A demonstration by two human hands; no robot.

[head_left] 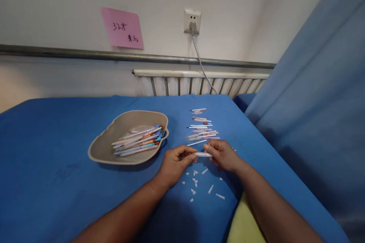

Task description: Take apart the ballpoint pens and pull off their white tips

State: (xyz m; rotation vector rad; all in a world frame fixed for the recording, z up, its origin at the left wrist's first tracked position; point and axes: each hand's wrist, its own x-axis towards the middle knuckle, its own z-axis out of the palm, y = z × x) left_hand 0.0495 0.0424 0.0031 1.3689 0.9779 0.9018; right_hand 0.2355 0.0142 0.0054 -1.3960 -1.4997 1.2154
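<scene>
Between my two hands a pale blue and white pen [203,154] lies level above the blue cloth. My left hand [177,162] is closed, pinching the pen's left end between thumb and fingers. Closed around its right end is my right hand [224,154]; the fingers hide that tip. Just beyond the hands a thin white refill [196,142] rests on the cloth. Farther back lie several pens and pen parts [202,135] in loose rows. Nearer me several small white tips [195,180] and a few longer white pieces [210,189] are scattered.
To the left stands a grey-beige basin [104,152] with several pens [139,142] inside. The blue-covered table [71,197] meets a wall with a radiator [182,83]. A cable [201,62] hangs from a socket [192,21]. A blue curtain [322,83] hangs at the right.
</scene>
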